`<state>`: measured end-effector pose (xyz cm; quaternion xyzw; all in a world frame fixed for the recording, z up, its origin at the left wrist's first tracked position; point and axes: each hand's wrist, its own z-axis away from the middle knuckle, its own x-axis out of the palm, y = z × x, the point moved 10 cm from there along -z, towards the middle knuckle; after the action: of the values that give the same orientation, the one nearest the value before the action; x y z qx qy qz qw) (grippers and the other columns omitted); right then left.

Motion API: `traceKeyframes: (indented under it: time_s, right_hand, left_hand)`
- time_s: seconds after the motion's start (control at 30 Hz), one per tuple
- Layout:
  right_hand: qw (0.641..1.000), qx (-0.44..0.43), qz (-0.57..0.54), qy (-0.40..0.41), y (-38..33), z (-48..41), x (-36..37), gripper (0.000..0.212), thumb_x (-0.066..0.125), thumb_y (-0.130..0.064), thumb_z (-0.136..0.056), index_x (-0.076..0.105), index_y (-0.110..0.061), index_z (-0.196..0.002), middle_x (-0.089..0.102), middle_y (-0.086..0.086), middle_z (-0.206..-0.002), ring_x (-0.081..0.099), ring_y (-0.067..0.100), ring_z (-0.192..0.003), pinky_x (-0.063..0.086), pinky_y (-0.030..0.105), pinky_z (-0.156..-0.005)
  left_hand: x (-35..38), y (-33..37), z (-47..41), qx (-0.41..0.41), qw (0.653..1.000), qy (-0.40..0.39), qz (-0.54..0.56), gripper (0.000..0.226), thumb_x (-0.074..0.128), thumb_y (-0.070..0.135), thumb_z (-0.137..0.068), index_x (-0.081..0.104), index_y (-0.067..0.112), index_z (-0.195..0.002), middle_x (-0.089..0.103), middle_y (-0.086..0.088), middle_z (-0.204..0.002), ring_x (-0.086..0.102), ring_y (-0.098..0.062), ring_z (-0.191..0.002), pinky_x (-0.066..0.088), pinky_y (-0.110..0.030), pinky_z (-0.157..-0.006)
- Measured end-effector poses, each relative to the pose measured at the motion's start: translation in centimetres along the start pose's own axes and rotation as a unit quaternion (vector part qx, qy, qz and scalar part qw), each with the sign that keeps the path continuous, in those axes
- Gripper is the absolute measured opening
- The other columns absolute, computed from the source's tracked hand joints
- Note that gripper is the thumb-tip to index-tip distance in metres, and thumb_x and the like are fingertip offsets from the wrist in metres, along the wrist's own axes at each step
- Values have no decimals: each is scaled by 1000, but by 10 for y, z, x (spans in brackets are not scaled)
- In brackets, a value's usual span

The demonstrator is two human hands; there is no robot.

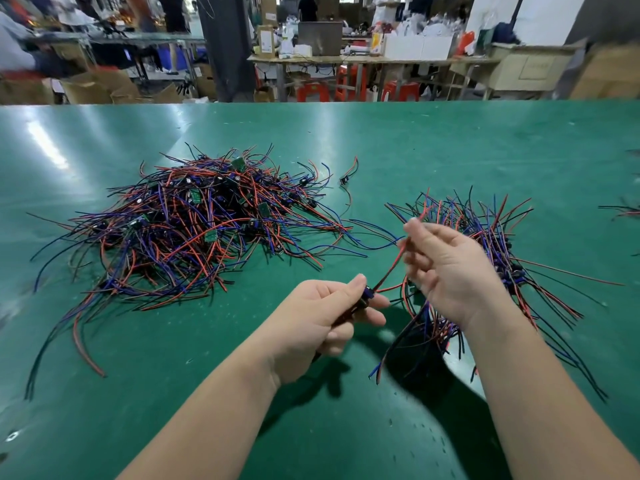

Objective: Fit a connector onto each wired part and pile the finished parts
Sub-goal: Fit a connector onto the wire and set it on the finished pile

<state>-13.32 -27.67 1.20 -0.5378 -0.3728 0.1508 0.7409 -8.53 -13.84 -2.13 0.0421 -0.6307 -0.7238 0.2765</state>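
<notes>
My left hand (322, 320) grips the wired part (366, 298) — right hand (450, 271) fingers (415, 233) pinch its red wire (393, 266) over the surface (450, 150).

1. No legible text, brand or number is showing on the green worktable (450, 150), nor on the small green circuit boards (210, 236) lying among the wires.
2. White labels on the cardboard boxes (266, 39) at the back benches are appearing too blurred to read.
</notes>
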Motion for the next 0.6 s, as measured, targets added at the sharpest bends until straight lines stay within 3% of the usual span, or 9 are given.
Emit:
traceKeyframes:
  time_s: [0.1, 0.17, 0.43, 0.53, 0.6]
  right_hand:
    - [983, 41, 95, -149, 20, 13, 35, 17, 69, -16, -64, 65, -7, -78, 66, 7, -63, 57, 11, -49, 47, 18, -50]
    - [976, 22, 132, -173, 20, 16, 42, 19, 71, -16, -61, 68, -5, -76, 67, 9, -63, 58, 14, -52, 47, 20, -53]
    - [998, -53, 9, 35, -21, -5, -22, 20, 70, -22, -66, 61, -6, -76, 68, 4, -58, 54, 6, -43, 44, 15, -42]
    - [995, -68, -18, 71, -22, -6, -31, 23, 68, -29, -80, 62, -7, -75, 65, 3, -55, 52, 6, -42, 42, 15, -41]
    - [992, -64, -56, 93, -22, -9, -38, 34, 56, -35, -93, 61, -8, -73, 60, 0, -52, 49, 5, -41, 39, 14, -40]
  left_hand:
    - [-3, 0, -1, 1, 1000, 5, 5, 40, 56, 43, -80, 70, 6, -88, 69, -5, -73, 27, -2, -35, 23, -12, -35]
    - [-4, 1, -1, 5, 1000, 6, -10, 40, 56, 42, -80, 69, 5, -89, 68, -4, -72, 27, -3, -35, 23, -12, -35]
    - [9, 10, 7, 29, 994, -69, -74, 33, 55, 40, -83, 74, 14, -85, 68, -1, -73, 25, -5, -38, 23, -14, -38]
    - [16, 7, 9, 10, 993, -94, -65, 32, 55, 39, -86, 73, 13, -88, 67, -1, -73, 26, -4, -38, 23, -13, -38]
    - [19, 5, 12, -7, 991, -123, -48, 33, 54, 39, -91, 74, 14, -88, 68, 0, -73, 27, -2, -37, 23, -13, -37]
